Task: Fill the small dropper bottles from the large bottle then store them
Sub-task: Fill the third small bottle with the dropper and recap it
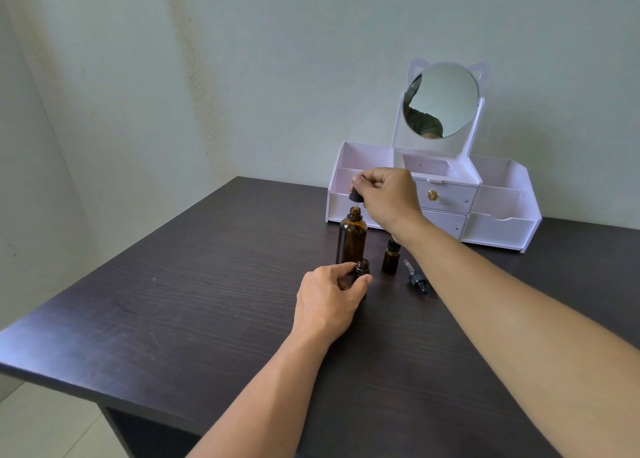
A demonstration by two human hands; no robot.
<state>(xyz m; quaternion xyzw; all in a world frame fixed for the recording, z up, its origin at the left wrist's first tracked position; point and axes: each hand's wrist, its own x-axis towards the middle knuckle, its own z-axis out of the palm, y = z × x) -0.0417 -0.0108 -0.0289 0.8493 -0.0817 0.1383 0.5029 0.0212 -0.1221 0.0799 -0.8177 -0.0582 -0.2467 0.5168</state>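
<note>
1. Step: drawing liquid from big bottle (352, 237), mid-desk (173, 301), in front of organizer (498, 222).
2. Right hand (388, 194) pinches dropper (355, 197) just above big bottle's open mouth.
3. Left hand (329, 301) grips open small bottle (362, 270), touching big bottle's front.
4. 2nd small bottle (391, 256), capped, right of big bottle; spare dropper (415, 277) lies further right.
5. Next, prob.: carry dropper over to small bottle's mouth w/o dripping; narrow neck, needs steady aim.

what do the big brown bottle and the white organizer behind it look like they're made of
Large bottle: probably amber glass, since it is glossy, translucent brown with light showing through; tinted plastic is possible. Organizer: looks like matte white plastic or foam board, with thin flat panels and cut edges.
</note>
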